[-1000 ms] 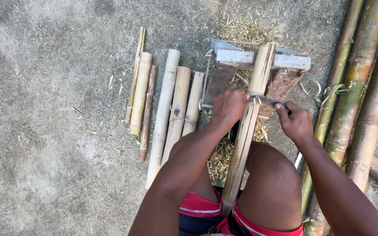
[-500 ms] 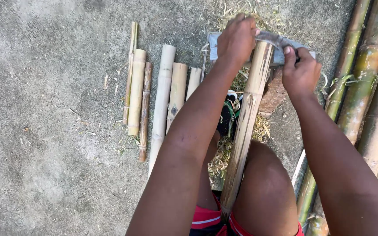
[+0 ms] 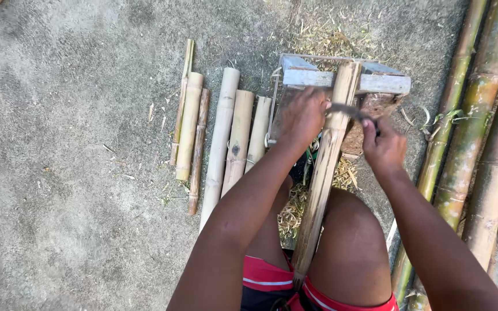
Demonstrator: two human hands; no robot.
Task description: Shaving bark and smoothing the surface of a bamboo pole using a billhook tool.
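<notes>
The person sits above a concrete floor [image 3: 59, 190] with a split bamboo slat [image 3: 327, 167] running between the knees, its far end resting on a grey wooden support block [image 3: 384, 83]. A dark two-handled blade [image 3: 347, 110] lies across the slat, near its upper end. The left hand [image 3: 302, 118] is closed around the left end of the blade, on the left side of the slat. The right hand [image 3: 383, 147] is closed around the right handle, on the right side of the slat. Both fists are tight, knuckles upward.

To the left of the support block, three wide pale bamboo sections [image 3: 238, 135] lie side by side on the floor. Further left lies a group of thinner bamboo pieces [image 3: 190, 124], roughly parallel to them. Shavings [image 3: 295, 207] are scattered beneath the slat. Long green-yellow bamboo poles [image 3: 474, 121] lie along the right edge of the view
</notes>
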